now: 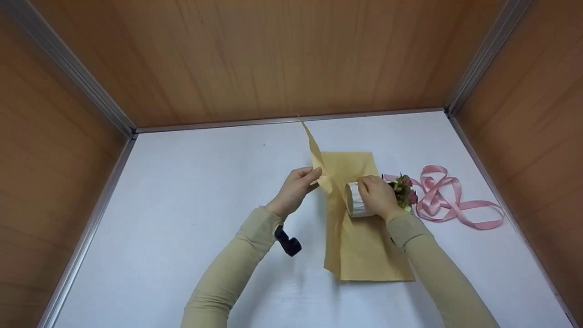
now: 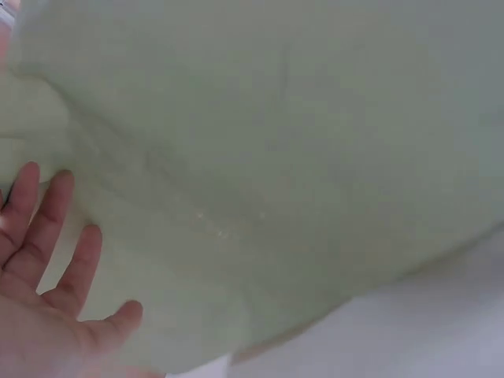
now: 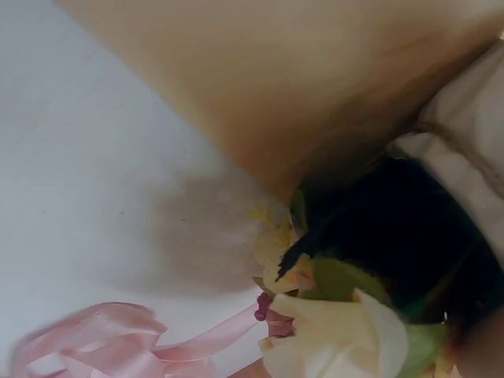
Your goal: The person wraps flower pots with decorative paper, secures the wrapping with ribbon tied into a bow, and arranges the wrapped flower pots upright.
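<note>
A sheet of tan wrapping paper (image 1: 378, 255) lies on the table, its left side folded and raised. My left hand (image 1: 294, 191) pinches that raised side near its middle; in the left wrist view several fingers (image 2: 75, 272) spread beside the paper. On the sheet, a white flowerpot (image 1: 357, 207) lies on its side, its base facing left. My right hand (image 1: 378, 198) grips the pot from above. Pink and yellow-green flowers (image 1: 403, 189) stick out to the right. The right wrist view shows a cream rose (image 3: 335, 335) and twine (image 3: 461, 150) around the pot's wrap.
A loosely looped pink satin ribbon (image 1: 483, 226) lies right of the flowers. Wooden panels (image 1: 291, 59) with metal edging enclose the white table (image 1: 182, 218) at the back and both sides. A black strap end (image 1: 289, 243) hangs from the left wrist.
</note>
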`<state>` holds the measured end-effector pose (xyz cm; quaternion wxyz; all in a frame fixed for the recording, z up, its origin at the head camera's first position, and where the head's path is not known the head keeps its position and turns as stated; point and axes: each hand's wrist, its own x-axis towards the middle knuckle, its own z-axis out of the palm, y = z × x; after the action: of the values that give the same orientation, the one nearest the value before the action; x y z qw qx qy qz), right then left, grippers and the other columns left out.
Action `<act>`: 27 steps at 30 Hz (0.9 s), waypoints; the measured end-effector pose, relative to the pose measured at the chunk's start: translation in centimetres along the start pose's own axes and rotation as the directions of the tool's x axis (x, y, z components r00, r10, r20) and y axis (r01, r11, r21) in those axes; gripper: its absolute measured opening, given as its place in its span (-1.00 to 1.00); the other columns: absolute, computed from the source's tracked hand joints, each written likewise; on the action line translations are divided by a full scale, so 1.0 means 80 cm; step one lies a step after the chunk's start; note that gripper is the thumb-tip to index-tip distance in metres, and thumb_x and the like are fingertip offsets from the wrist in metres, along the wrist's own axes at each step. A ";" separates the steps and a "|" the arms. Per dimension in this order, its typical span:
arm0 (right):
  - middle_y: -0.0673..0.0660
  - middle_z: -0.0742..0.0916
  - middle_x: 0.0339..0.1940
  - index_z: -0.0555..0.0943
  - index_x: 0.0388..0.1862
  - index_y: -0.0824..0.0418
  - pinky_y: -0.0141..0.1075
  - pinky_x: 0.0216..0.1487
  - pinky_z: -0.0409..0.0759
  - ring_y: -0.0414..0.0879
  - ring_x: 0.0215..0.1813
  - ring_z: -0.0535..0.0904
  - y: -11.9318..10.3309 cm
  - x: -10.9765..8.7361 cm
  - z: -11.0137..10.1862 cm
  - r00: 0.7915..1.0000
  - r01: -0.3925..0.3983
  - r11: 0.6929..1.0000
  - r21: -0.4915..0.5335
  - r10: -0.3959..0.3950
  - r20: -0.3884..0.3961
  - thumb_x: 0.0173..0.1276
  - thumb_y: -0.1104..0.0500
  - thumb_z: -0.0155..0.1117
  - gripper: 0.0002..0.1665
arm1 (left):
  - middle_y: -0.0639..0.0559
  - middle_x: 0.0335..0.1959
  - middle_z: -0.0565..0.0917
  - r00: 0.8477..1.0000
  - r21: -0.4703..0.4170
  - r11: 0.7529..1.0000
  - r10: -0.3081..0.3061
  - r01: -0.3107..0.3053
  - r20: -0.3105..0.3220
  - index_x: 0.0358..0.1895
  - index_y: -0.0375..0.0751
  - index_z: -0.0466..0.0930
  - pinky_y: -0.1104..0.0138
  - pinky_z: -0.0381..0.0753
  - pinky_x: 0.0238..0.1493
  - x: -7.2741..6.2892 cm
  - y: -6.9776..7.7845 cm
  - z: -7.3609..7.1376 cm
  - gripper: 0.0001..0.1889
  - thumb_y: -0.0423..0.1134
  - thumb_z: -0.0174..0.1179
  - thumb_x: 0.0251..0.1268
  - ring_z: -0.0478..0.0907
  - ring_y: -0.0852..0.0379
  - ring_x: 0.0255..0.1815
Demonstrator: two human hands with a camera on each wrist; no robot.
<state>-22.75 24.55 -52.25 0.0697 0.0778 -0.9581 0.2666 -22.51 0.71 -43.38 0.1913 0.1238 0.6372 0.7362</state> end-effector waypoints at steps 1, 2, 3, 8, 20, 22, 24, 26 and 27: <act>0.31 0.67 -0.03 0.60 0.00 0.35 0.05 0.17 0.42 0.22 0.08 0.53 0.000 0.000 -0.001 1.000 0.000 1.000 0.006 0.000 0.004 0.48 0.11 -0.08 -0.60 | 0.17 -0.42 0.59 1.000 -0.033 0.999 -0.002 0.003 0.004 -0.43 -0.13 0.58 0.09 0.34 0.32 0.002 -0.002 0.007 -0.72 -0.26 -0.07 0.46 0.52 0.27 -0.15; 0.32 0.67 -0.02 0.60 0.00 0.35 0.05 0.17 0.42 0.23 0.08 0.53 0.000 -0.001 -0.001 1.000 -0.001 1.000 0.012 0.001 0.007 0.48 0.12 -0.07 -0.60 | 0.16 -0.39 0.60 1.000 -0.066 0.998 -0.003 0.004 0.009 -0.39 -0.15 0.59 0.07 0.33 0.32 0.005 -0.003 0.013 -0.72 -0.26 -0.07 0.47 0.52 0.26 -0.12; 0.32 0.67 -0.02 0.59 0.01 0.36 0.05 0.17 0.42 0.23 0.09 0.53 0.000 -0.001 -0.001 1.000 -0.002 1.000 0.016 0.002 0.011 0.48 0.12 -0.06 -0.61 | 0.15 -0.36 0.61 1.000 -0.096 0.995 -0.001 0.003 0.015 -0.36 -0.18 0.60 0.04 0.33 0.32 0.007 -0.005 0.019 -0.73 -0.25 -0.08 0.47 0.52 0.24 -0.08; 0.34 0.65 0.00 0.56 0.02 0.40 0.05 0.20 0.40 0.24 0.12 0.51 0.000 0.000 -0.001 0.999 -0.021 0.999 0.039 0.020 0.025 0.47 0.12 -0.05 -0.60 | 0.11 -0.18 0.59 0.999 -0.274 0.962 0.001 0.009 0.036 -0.23 -0.15 0.60 -0.06 0.34 0.27 0.016 -0.015 0.044 -0.74 -0.23 -0.13 0.49 0.47 0.18 0.04; 0.36 0.56 0.19 0.47 0.20 0.37 0.06 0.28 0.33 0.25 0.23 0.44 -0.001 0.006 -0.010 0.987 -0.147 0.962 0.231 0.128 0.096 0.51 0.07 -0.10 -0.52 | 0.08 -0.10 0.49 0.992 -0.532 0.844 0.004 0.062 0.123 0.33 -0.36 0.16 0.28 0.43 0.03 0.031 -0.040 0.062 -0.54 -0.13 -0.37 0.58 0.43 0.20 -0.03; 0.36 0.52 0.25 0.43 0.25 0.36 0.05 0.33 0.28 0.24 0.30 0.39 -0.002 0.006 -0.014 0.979 -0.191 0.935 0.300 0.162 0.120 0.55 0.03 -0.17 -0.48 | 0.08 -0.10 0.50 0.991 -0.544 0.837 0.013 0.063 0.135 0.34 -0.35 0.13 0.28 0.43 0.03 0.033 -0.043 0.064 -0.53 -0.12 -0.39 0.58 0.44 0.20 -0.03; 0.34 0.47 0.30 0.39 0.29 0.35 0.03 0.39 0.20 0.21 0.37 0.30 -0.002 0.006 -0.018 0.970 -0.236 0.886 0.399 0.193 0.147 0.57 -0.02 -0.26 -0.43 | 0.08 -0.09 0.51 0.989 -0.554 0.830 0.026 0.061 0.147 0.33 -0.35 0.13 0.29 0.44 0.02 0.034 -0.046 0.066 -0.53 -0.10 -0.40 0.58 0.45 0.20 -0.04; 0.35 0.41 0.35 0.33 0.33 0.37 0.00 0.43 0.13 0.20 0.42 0.23 -0.002 0.005 -0.021 0.964 -0.263 0.820 0.509 0.204 0.168 0.59 -0.04 -0.35 -0.38 | 0.07 -0.09 0.51 0.987 -0.558 0.828 0.035 0.058 0.155 0.31 -0.33 0.16 0.29 0.45 0.00 0.035 -0.050 0.067 -0.54 -0.09 -0.39 0.58 0.46 0.20 -0.05; 0.36 0.38 0.37 0.30 0.34 0.39 -0.01 0.45 0.09 0.19 0.44 0.19 -0.002 0.005 -0.022 0.963 -0.270 0.782 0.562 0.204 0.178 0.59 -0.05 -0.40 -0.36 | 0.07 -0.10 0.51 0.987 -0.562 0.825 0.038 0.057 0.155 0.29 -0.30 0.18 0.29 0.45 0.00 0.035 -0.052 0.068 -0.56 -0.09 -0.38 0.57 0.46 0.19 -0.05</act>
<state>-22.96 25.30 -50.57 -0.0431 -0.0113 -0.8350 0.5485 -22.14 7.28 -46.82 0.2733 0.1170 0.3745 0.8783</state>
